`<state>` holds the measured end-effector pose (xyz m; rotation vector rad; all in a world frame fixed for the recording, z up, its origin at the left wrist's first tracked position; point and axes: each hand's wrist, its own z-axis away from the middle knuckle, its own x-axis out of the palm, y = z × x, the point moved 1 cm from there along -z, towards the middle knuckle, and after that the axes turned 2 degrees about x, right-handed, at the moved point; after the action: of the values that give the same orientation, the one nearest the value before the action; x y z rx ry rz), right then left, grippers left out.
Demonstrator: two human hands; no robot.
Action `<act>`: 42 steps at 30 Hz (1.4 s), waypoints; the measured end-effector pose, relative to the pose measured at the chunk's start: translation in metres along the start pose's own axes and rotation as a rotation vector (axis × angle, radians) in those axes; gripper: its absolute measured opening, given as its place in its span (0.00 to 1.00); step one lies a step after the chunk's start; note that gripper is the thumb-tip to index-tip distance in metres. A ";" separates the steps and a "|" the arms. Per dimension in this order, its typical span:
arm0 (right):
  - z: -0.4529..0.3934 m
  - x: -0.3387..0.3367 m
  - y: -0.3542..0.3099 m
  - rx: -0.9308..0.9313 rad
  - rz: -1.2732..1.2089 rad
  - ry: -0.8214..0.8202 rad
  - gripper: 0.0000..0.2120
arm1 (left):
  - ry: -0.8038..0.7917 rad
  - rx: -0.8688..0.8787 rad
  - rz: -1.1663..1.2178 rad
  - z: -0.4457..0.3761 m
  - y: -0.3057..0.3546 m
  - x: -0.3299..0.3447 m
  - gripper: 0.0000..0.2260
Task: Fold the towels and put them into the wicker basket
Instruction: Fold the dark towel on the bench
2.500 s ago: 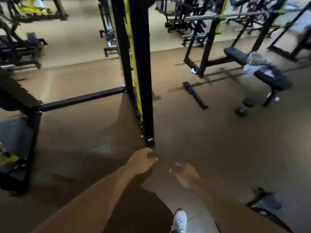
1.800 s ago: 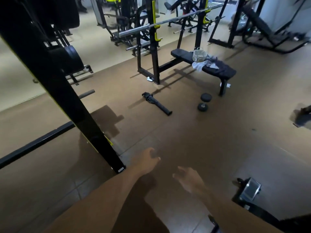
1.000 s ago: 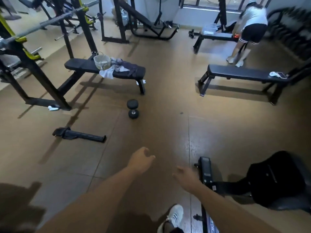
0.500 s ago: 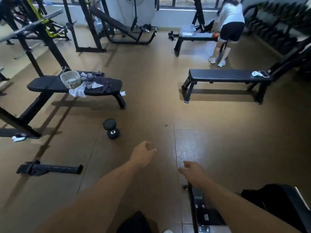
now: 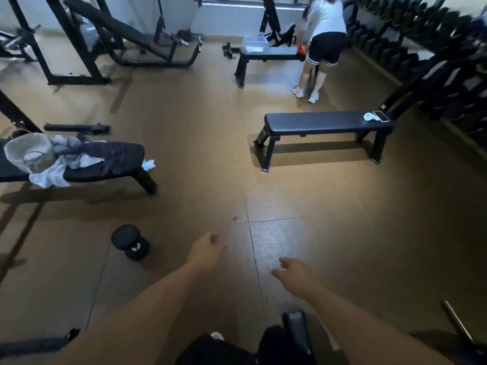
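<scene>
A pale wicker basket (image 5: 29, 154) lies tipped on a black weight bench (image 5: 105, 175) at the far left. Beside it a heap of crumpled towels (image 5: 76, 156), pale blue and dark, spreads over the bench, and one pale towel (image 5: 48, 177) hangs off its front edge. My left hand (image 5: 207, 250) and my right hand (image 5: 296, 275) hang in the air over the brown floor, well away from the bench. Both hold nothing, with fingers loosely curled.
A black dumbbell (image 5: 131, 242) lies on the floor just left of my left hand. A second bench (image 5: 326, 123) with a phone stands at the right. A person (image 5: 322, 40) bends over a third bench at the back. Dumbbell racks line the right wall.
The view has swung right and forward past a black rack post into the open gym floor. The towel bench has slid to the left edge. My hands stay empty in front of me.
</scene>
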<state>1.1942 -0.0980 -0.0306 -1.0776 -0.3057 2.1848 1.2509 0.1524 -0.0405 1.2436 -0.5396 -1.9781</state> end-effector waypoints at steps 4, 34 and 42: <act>-0.051 -0.024 -0.027 0.029 -0.029 -0.026 0.31 | -0.052 -0.026 0.007 -0.061 0.027 -0.010 0.22; -0.517 -0.249 -0.311 -0.280 0.538 -0.367 0.29 | 0.200 -0.395 0.394 -0.495 0.169 -0.138 0.26; -0.582 -0.191 -0.497 -0.547 0.786 -0.442 0.24 | 0.460 -0.546 0.657 -0.506 0.107 -0.258 0.27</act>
<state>1.9580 0.0987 -0.0442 -1.0924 -0.8251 3.1724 1.8113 0.2941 -0.0410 0.9568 -0.1232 -1.1278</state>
